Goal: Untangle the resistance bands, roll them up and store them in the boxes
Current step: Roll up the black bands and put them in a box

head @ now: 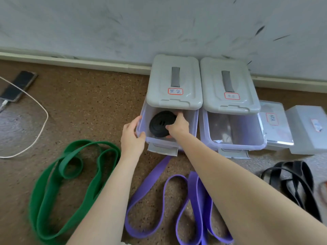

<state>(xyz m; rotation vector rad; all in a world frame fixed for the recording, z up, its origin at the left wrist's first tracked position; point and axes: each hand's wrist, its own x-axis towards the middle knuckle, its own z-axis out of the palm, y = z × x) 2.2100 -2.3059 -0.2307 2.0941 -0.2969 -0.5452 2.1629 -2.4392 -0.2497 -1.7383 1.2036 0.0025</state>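
Head view, right hand: the right hand (177,125) reaches into the left clear box (192,121), fingers curled around the rolled black band (161,126), holding it by its right edge.
Head view, rolled black band: a tight coil, tilted on edge inside the left clear box, lying to the left of the palm, thumb at its lower right, fingers over its upper right.
Head view, left hand: the left hand (131,135) clasps the near-left corner of that box, thumb over the rim, fingers on the outer wall.
Head view, lids: a grey lid (174,82) lies tipped back over the far part of the left box; a second grey lid (228,85) likewise over the right clear box (235,131) just beside it.
Head view, floor: a green band (70,174) lies looped at left, a purple band (177,200) between the forearms, a loose black band (292,183) at right, all apart from the hands.
Head view, left edge: a phone (19,85) with a white cable (40,121) lies well apart.
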